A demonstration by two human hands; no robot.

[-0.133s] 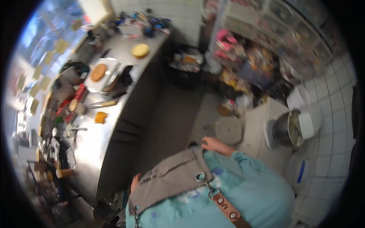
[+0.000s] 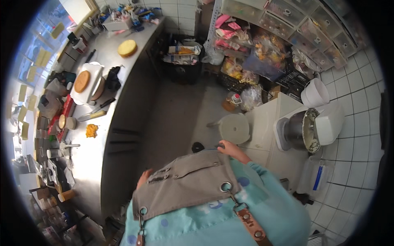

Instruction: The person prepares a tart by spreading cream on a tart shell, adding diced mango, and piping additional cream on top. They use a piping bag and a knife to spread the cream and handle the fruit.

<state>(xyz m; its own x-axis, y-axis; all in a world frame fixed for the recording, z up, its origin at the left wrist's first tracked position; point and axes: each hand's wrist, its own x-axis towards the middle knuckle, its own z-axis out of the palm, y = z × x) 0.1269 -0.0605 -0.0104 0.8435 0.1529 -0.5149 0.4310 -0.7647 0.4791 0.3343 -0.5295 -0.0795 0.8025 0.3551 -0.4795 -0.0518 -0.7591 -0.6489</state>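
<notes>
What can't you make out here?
In the head view:
Most of the left hand, hidden by the grey apron.
Whether the right hand holds anything: too small to tell.
The bottom of the steel bowl, behind its own wall.
What exactly fills the drawers, behind cloudy fronts.

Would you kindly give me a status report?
Left hand, right hand by apron; grips unclear. Yellow cake on counter. Stool beyond right hand.

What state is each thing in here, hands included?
Left hand, partly hidden, grip unclear
Right hand, fingers curled, grip unclear
Apron, worn, straps clipped
Yellow cake, uncut
Brown cake, uncut
Yellow-handled knife, lying flat
Black bin, open, filled
Drawers, shut
Stool, upright
Mixing bowl, cream-smeared
Bottle, capped
</notes>
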